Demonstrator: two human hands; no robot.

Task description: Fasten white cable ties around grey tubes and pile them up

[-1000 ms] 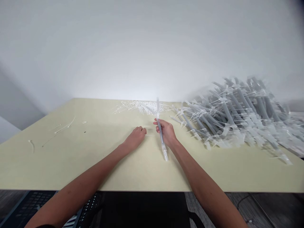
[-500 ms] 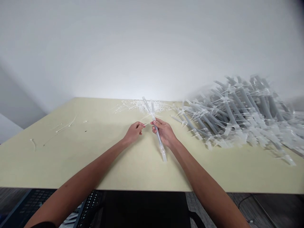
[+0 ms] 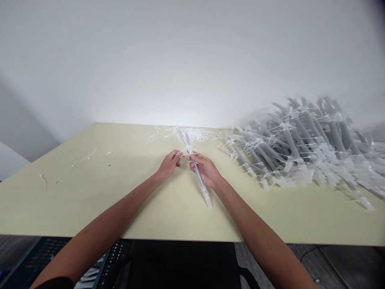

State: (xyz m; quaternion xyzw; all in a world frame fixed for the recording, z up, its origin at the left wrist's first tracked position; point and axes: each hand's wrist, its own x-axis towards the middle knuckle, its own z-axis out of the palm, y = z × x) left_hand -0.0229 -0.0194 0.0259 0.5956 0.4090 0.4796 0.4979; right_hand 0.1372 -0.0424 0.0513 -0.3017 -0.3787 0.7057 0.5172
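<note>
My right hand (image 3: 206, 169) is closed around a grey tube (image 3: 198, 176) with clear plastic ends, tilted with its top to the left over the middle of the table. White ties stick out from the tube just above my fingers. On the left, my left hand (image 3: 170, 165) pinches a thin white tie (image 3: 180, 154) close beside the tube. Behind both hands lies a loose heap of white cable ties (image 3: 197, 134). What the fingertips of my right hand do behind the tube is partly hidden.
A large pile of grey tubes with clear wrapping and ties (image 3: 293, 140) covers the right of the pale table (image 3: 144, 218). A few loose ties (image 3: 89, 157) lie at left. Below the front edge is a dark blue crate (image 3: 104, 265). A wall stands behind.
The tube's upper end has swung left and slightly down, nearer to my left hand. My right hand has shifted a little left, its fingers now lower along the tube.
</note>
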